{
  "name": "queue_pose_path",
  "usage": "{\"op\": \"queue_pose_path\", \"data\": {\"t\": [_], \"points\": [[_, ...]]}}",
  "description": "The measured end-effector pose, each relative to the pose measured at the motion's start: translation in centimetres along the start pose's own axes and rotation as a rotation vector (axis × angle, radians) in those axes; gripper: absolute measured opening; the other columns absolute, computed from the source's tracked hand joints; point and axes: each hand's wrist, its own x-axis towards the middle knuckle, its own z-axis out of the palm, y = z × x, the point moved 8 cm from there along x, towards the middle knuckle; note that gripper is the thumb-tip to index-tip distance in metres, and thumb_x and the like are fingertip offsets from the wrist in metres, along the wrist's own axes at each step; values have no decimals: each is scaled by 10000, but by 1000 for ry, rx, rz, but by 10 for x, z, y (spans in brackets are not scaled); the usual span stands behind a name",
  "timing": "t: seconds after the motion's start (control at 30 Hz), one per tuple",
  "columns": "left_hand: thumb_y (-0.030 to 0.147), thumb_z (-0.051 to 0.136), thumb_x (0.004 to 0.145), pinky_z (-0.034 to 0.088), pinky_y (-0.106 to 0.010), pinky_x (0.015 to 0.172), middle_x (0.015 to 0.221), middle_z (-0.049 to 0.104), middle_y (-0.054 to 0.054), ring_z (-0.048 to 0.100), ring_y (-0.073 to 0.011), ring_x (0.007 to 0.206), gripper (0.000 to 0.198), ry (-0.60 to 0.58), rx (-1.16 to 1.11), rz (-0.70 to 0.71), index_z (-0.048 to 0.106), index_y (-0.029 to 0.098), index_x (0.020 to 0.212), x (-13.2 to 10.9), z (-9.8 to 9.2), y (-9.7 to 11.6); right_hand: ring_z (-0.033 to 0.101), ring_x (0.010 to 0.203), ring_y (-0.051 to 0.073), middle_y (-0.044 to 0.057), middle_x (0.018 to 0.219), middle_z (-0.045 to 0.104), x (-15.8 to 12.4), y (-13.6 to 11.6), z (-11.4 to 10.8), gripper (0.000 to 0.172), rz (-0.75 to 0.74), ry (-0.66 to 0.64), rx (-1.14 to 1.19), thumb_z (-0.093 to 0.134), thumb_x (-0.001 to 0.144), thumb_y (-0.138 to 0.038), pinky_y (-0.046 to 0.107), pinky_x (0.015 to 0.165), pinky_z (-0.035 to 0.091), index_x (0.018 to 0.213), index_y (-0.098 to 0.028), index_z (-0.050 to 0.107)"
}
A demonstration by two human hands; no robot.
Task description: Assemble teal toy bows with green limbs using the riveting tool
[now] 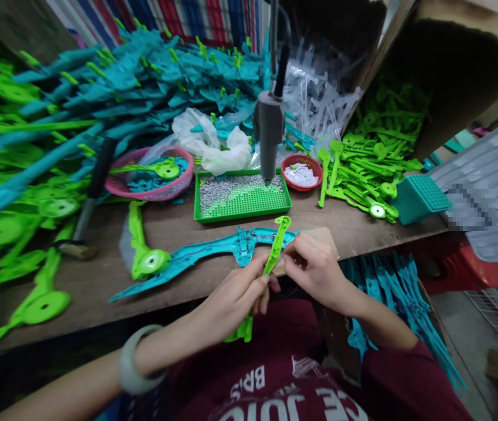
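Maroon top [284, 333], printed across the front with white capitals [280, 409] in smaller and larger rows, the larger cut off by the lower edge of the view; a white line-drawn emblem [308, 367] lies beside the smaller lettering. The right sleeve [407, 380], plain maroon, ends near the elbow. Left hand [238, 289] and right hand [317, 272] bare; a thick, smooth, pale grey-green bangle [127, 369] encircles the left forearm.

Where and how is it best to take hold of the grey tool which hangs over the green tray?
Probably around the thick middle of the grey tool, from the wearer's side: it hangs nearly upright, narrower end down over the green tray, with nothing blocking its near face.
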Motion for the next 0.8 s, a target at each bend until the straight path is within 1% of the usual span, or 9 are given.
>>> {"op": "queue_pose_path", "data": {"t": [0.07, 0.13, 0.23, 0.33, 0.43, 0.5, 0.67, 0.73, 0.8], "points": [[407, 308, 1015, 490, -261, 554, 551, 580, 56, 585, -149, 503, 426, -27, -11, -20, 506, 157, 1298, 2, 4, -1, 489, 643, 126, -8, 713, 539, 0, -3, 0, 176, -27, 8, 12, 514, 895, -83, 244, 584, 367, 762, -195, 542], [410, 304, 1015, 471, -246, 487, 503, 560, 72, 564, -145, 437, 428, -56, -24, -43, 489, 155, 1304, 5, 8, -2, 498, 661, 135, 1, 714, 546, 0, -5, 1, 185, -54, 20, 10, 511, 899, -81, 252, 590, 377, 756, -192, 552], [385, 302, 1011, 447, -228, 452, 460, 548, 79, 533, -129, 382, 354, -78, 19, -61, 542, 173, 1163, 10, 11, -2, 526, 692, 147, 14, 732, 577, -1, -5, 3, 175, -42, 21, 32, 524, 900, -79, 263, 610, 406, 778, -181, 596], [372, 289, 1012, 428, -219, 441, 437, 545, 79, 506, -112, 347, 295, -68, 73, -83, 526, 210, 942, 15, 11, -4, 594, 761, 151, 28, 789, 633, -3, 2, 4, 151, 47, -4, 193, 559, 931, -115, 263, 661, 476, 856, -176, 675], [327, 275, 998, 395, -207, 415, 406, 517, 88, 473, -104, 315, 251, -30, 123, -86, 445, 235, 837, 18, 12, -9, 647, 792, 140, 38, 885, 680, -7, 15, 11, 152, 186, -72, 441, 584, 945, -152, 257, 673, 543, 945, -199, 729], [297, 270, 986, 380, -205, 407, 394, 506, 90, 461, -104, 305, 221, -13, 153, -83, 417, 242, 830, 20, 15, -14, 652, 751, 132, 40, 899, 689, -12, 23, 15, 158, 249, -103, 531, 587, 942, -163, 253, 643, 563, 950, -206, 739], [291, 267, 983, 353, -209, 408, 399, 507, 83, 488, -112, 322, 216, 3, 211, -119, 441, 230, 870, 22, 19, -27, 665, 677, 128, 23, 828, 691, -25, 39, 22, 77, 352, -100, 574, 624, 936, -213, 250, 630, 583, 948, -199, 699], [295, 268, 981, 341, -208, 410, 393, 489, 84, 492, -113, 328, 228, 5, 255, -130, 461, 222, 885, 21, 19, -30, 655, 641, 116, 22, 862, 688, -28, 39, 25, 78, 339, -100, 564, 598, 957, -231, 248, 617, 575, 957, -200, 669], [312, 265, 983, 343, -211, 415, 393, 469, 84, 497, -117, 336, 246, 3, 288, -146, 473, 217, 893, 20, 20, -33, 658, 706, 131, 36, 910, 678, -28, 35, 21, 90, 250, -52, 452, 568, 976, -232, 270, 659, 571, 953, -205, 650]]}}
